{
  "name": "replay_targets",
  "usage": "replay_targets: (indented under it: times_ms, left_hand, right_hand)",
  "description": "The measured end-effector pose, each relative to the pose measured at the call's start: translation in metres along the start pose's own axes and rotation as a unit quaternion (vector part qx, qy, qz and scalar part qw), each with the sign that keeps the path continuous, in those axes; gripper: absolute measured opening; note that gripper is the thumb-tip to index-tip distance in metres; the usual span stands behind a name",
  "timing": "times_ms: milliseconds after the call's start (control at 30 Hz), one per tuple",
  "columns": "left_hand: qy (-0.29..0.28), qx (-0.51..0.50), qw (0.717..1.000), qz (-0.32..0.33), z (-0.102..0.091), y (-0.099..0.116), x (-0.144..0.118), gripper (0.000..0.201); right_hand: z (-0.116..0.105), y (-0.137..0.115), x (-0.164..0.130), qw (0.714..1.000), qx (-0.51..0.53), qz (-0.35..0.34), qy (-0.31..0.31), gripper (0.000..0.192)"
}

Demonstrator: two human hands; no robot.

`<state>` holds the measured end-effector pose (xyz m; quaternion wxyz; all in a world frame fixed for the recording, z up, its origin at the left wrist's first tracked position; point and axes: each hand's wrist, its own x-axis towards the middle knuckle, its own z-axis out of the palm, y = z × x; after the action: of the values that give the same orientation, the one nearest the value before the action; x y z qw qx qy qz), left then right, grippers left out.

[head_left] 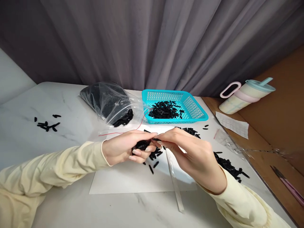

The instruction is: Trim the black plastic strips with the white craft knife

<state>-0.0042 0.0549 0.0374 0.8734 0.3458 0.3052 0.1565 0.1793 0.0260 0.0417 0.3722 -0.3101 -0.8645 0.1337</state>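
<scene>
My left hand [133, 145] is closed around a handful of small black strips [142, 145], thin and elongated. Thumb and fingers of my right hand [187, 152] pinch one black strip [156, 139] right at my left fingertips. Below both hands lies a white sheet [118, 177] with loose black pieces [155, 154] scattered on it. A narrow pale strip [175, 186] runs from under my right hand toward the front of the table.
A clear bag [106, 101] of black pieces and a turquoise basket [175, 120] holding more stand at the back. Black piles lie left [48, 126] and right [229, 166]. A tumbler [247, 96], paper [232, 123] and pink-handled tweezers [288, 183] are on the right.
</scene>
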Motion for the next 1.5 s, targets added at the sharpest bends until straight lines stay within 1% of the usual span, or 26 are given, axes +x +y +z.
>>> replay_targets:
  times_ms: [167, 300, 367, 467, 567, 667, 800, 900, 1033, 1167, 1400, 1500]
  left_hand:
    - [0.042, 0.073, 0.996, 0.043, 0.007, 0.001, -0.005, 0.031]
    - [0.054, 0.145, 0.985, 0.079, 0.01, -0.001, -0.008, 0.033]
    - [0.05, 0.167, 0.981, 0.09, 0.01, -0.003, -0.009, 0.031]
    - [0.053, 0.182, 0.978, 0.092, 0.01, -0.005, -0.01, 0.03]
    - [0.067, 0.189, 0.976, 0.089, 0.011, -0.005, -0.011, 0.031]
    - [0.076, 0.195, 0.973, 0.094, 0.011, -0.004, -0.012, 0.032]
    - [0.081, 0.209, 0.97, 0.093, 0.012, -0.004, -0.011, 0.032]
    - [0.089, 0.213, 0.968, 0.096, 0.012, -0.004, -0.011, 0.032]
    - [0.097, 0.212, 0.967, 0.101, 0.01, -0.005, -0.011, 0.031]
    - [0.094, 0.22, 0.965, 0.11, 0.01, -0.006, -0.013, 0.025]
    - [0.104, 0.217, 0.966, 0.098, 0.011, -0.004, -0.013, 0.025]
    - [0.104, 0.208, 0.968, 0.098, 0.012, -0.004, -0.012, 0.025]
  right_hand:
    - [-0.016, -0.004, 0.002, 0.998, -0.026, 0.05, 0.0, 0.019]
    - [-0.024, -0.004, 0.004, 0.996, 0.003, 0.066, -0.055, 0.015]
    - [-0.024, -0.003, 0.005, 0.996, 0.019, 0.063, -0.064, 0.014]
    - [-0.022, -0.002, 0.006, 0.997, 0.017, 0.056, -0.055, 0.014]
    - [-0.024, -0.002, 0.007, 0.996, 0.013, 0.066, -0.061, 0.011]
    - [-0.028, -0.001, 0.007, 0.991, 0.025, 0.091, -0.094, 0.008]
    - [-0.033, 0.001, 0.008, 0.98, 0.073, 0.111, -0.146, 0.011]
    - [-0.034, 0.001, 0.009, 0.971, 0.115, 0.129, -0.165, 0.016]
    - [-0.033, 0.001, 0.01, 0.953, 0.167, 0.172, -0.185, 0.018]
    - [-0.032, 0.002, 0.011, 0.944, 0.186, 0.203, -0.18, 0.015]
    - [-0.032, 0.001, 0.01, 0.95, 0.177, 0.199, -0.16, 0.014]
    - [-0.033, -0.001, 0.011, 0.948, 0.179, 0.207, -0.161, 0.013]
